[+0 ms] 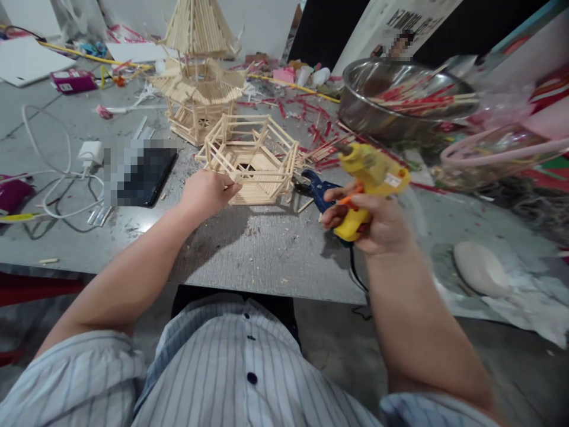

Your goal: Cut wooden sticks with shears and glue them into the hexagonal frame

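Observation:
A hexagonal frame of pale wooden sticks [267, 193] rests on the grey table in front of me. At its near left edge, my left hand [208, 194] pinches with thumb and finger; whether a loose stick is also between them I cannot make out. My right hand [377, 222] grips a yellow hot glue gun [376, 169] with an orange trigger, raised over the table to the right of the frame. The gun's nozzle points left, toward the frame but apart from it. Blue-handled pliers [317, 188] lie between the frame and my right hand, partly hidden.
Behind the frame stands a stick pagoda [198, 89]. A steel bowl [355, 112] with red-tipped sticks is at the back right, near scattered red scraps [317, 127]. A phone [151, 175] and white charger [90, 153] lie left. A white rounded object [480, 268] sits right.

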Tool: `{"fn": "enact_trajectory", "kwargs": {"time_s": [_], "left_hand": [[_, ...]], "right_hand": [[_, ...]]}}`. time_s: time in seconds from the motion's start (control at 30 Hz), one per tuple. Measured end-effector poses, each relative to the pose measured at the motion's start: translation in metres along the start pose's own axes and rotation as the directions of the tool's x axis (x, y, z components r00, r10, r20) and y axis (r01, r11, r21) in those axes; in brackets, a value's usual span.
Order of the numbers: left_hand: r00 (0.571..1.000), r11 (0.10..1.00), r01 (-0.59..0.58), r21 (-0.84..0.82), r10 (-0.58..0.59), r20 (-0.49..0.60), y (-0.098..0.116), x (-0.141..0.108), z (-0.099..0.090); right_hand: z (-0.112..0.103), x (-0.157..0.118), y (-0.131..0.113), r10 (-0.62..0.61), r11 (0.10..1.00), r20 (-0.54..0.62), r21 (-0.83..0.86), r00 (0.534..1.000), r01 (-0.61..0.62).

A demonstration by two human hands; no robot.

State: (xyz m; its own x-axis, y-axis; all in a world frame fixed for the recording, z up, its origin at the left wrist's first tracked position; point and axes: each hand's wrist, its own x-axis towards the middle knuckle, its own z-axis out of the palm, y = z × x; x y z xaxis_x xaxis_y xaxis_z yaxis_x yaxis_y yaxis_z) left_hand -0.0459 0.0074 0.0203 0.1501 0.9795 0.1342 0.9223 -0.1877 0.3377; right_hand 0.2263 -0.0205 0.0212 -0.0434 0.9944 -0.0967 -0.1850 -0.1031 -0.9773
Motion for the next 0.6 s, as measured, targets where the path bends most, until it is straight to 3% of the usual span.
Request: {"fn": "enact_trajectory", "kwargs": {"time_s": [0.17,0.43,0.6], "left_hand": [[1.0,0.998,0.006,0.058,-0.006,0.015,0.001,0.0,0.002],[1.0,0.997,0.014,0.078,-0.015,0.021,0.005,-0.002,0.001],[1.0,0.998,0.021,0.055,-0.02,-0.003,0.005,-0.002,0.005]], "right_hand": [[0.019,-0.009,0.019,-0.22,0.948,0.067,-0.219,0.973,0.23],[0.026,-0.005,0.039,-0.257,0.86,0.137,-0.419,0.957,0.291],[0.025,-0.005,0.044,-0.261,0.864,0.115,-0.415,0.959,0.285]]}}
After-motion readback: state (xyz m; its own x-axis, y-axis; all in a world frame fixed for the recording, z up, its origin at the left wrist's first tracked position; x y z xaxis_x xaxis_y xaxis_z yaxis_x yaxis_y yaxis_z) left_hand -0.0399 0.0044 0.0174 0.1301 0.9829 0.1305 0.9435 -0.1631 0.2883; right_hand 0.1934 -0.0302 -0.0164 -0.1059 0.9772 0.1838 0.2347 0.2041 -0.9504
